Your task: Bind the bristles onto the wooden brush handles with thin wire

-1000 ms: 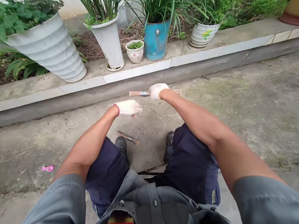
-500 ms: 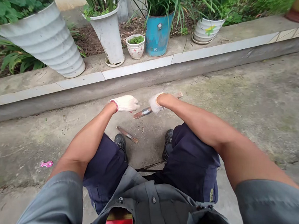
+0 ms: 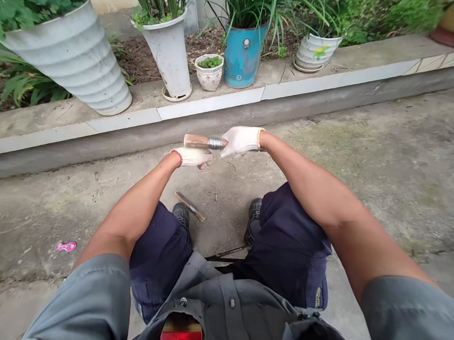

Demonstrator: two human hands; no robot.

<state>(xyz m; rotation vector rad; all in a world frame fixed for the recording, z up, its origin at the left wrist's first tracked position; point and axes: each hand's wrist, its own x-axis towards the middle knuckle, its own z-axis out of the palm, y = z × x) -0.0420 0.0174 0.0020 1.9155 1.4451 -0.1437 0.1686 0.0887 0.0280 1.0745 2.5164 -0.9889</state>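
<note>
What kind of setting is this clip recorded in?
Probably an outdoor yard or patio beside a garden bed: bare concrete ground, a raised tiled ledge and potted plants like the blue pot.

Soft daylight, faint shadows, bowed edges

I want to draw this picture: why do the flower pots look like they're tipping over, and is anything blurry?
In the head view the wide lens bends the edges, so the big white ribbed pot leans and the curb curves; light is soft, without hard shadows; the gloved right hand and wire-wrapped stick look sharp.
</note>
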